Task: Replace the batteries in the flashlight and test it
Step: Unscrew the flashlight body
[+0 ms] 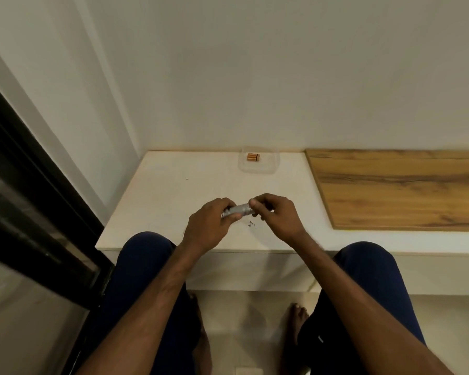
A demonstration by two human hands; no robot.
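Observation:
A small silver flashlight (pixel 240 210) is held level above the white table (pixel 173 190), between both hands. My left hand (pixel 210 226) wraps its left end, where the head sits. My right hand (pixel 275 213) pinches its right end with thumb and fingers, hiding the tail. A few orange batteries (pixel 253 157) lie together in a clear plastic container (pixel 258 165) at the table's far edge by the wall. Small dark bits (pixel 251 224) lie on the table just below the flashlight; I cannot tell what they are.
A wooden board (pixel 401 188) covers the surface to the right of the white table. A dark-framed glass door (pixel 33 212) runs along the left. The white wall stands right behind the table. My knees in dark trousers flank the table's front edge.

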